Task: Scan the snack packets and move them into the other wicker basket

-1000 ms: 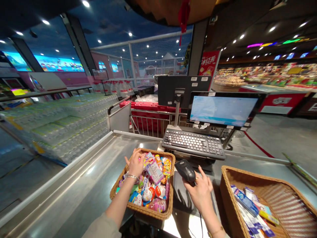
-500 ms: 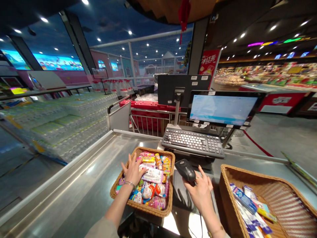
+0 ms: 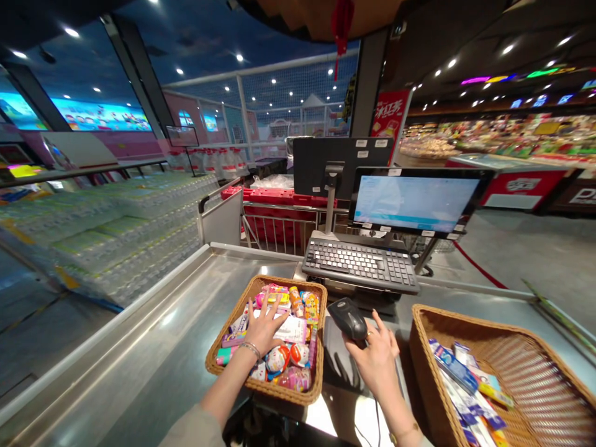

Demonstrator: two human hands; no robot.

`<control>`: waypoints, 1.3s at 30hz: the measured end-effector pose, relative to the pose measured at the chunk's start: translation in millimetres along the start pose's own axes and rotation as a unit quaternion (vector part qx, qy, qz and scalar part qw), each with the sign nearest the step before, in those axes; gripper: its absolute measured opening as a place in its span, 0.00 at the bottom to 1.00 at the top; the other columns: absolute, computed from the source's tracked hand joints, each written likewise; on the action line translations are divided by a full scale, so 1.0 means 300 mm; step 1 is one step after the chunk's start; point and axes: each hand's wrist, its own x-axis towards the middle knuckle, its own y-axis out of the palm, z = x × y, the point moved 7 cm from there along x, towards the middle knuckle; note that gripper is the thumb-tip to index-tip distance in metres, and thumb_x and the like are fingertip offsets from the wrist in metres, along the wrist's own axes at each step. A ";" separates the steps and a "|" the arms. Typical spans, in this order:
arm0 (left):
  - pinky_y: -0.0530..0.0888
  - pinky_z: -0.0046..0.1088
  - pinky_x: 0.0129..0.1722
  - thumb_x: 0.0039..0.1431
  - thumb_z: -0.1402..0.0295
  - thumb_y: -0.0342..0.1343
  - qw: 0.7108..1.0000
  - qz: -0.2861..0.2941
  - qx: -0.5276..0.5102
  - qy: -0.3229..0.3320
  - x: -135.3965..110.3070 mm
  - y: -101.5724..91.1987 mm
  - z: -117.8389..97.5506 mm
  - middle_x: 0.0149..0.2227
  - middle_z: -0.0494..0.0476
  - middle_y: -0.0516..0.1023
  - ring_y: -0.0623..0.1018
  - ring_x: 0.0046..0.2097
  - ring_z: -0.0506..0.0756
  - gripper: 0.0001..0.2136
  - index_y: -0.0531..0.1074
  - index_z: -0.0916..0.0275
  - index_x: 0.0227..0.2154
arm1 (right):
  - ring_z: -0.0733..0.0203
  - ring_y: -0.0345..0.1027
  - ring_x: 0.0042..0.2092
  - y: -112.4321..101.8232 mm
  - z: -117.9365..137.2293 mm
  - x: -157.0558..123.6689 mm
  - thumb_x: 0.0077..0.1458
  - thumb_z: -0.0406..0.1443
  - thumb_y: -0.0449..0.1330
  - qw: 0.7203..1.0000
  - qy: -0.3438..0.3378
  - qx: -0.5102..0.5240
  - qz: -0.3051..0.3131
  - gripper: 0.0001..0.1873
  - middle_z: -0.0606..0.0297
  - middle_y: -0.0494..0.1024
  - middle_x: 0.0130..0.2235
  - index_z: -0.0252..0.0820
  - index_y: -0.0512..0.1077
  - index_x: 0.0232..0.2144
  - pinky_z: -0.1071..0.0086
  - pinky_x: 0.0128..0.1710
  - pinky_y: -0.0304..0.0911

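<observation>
My left hand, wearing bracelets at the wrist, lies over a wicker basket of small sweets. Its fingers are spread across a white packet with a printed label, partly covering it. Round candy eggs, a small orange-capped tube and a pink container are packed around it. Just right of the basket, my right hand is closed on a black barcode scanner. The scanner points up and left, with its cable hanging below the hand.
A larger wicker basket with several blue-and-white packets stands at right on the metal counter. Beyond my hands are a keyboard, a lit monitor and a second screen's back. Stacked bottle packs stand left.
My left hand has shifted slightly right over the sweets, its fingers spreading across the white packet. Purple packets at the basket's left now show more. My right hand still holds the scanner.
</observation>
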 end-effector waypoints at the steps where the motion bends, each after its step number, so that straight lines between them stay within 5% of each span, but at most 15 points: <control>1: 0.29 0.70 0.59 0.44 0.54 0.68 1.000 -0.001 0.000 0.002 0.002 0.002 -0.001 0.69 0.57 0.54 0.39 0.70 0.73 0.34 0.66 0.41 0.57 | 0.46 0.50 0.66 0.000 0.002 0.000 0.47 0.39 0.57 1.000 -0.001 0.000 -0.001 0.15 0.64 0.78 0.50 0.48 0.77 0.38 0.45 0.62 0.36; 11: 0.29 0.69 0.60 0.39 0.49 0.69 1.000 -0.001 -0.026 0.012 0.025 -0.020 -0.010 0.68 0.60 0.56 0.40 0.70 0.72 0.33 0.71 0.49 0.52 | 0.45 0.50 0.66 0.008 0.010 0.001 0.49 0.41 0.57 1.000 -0.008 -0.012 0.000 0.14 0.65 0.78 0.51 0.50 0.77 0.38 0.43 0.62 0.38; 39: 0.28 0.70 0.60 0.45 0.59 0.69 0.993 -0.100 -0.025 0.054 0.151 -0.258 -0.103 0.69 0.56 0.51 0.41 0.70 0.73 0.31 0.69 0.48 0.55 | 0.45 0.46 0.67 -0.001 0.075 0.010 0.45 0.36 0.57 0.996 -0.061 -0.065 0.002 0.16 0.69 0.74 0.56 0.52 0.78 0.37 0.39 0.62 0.35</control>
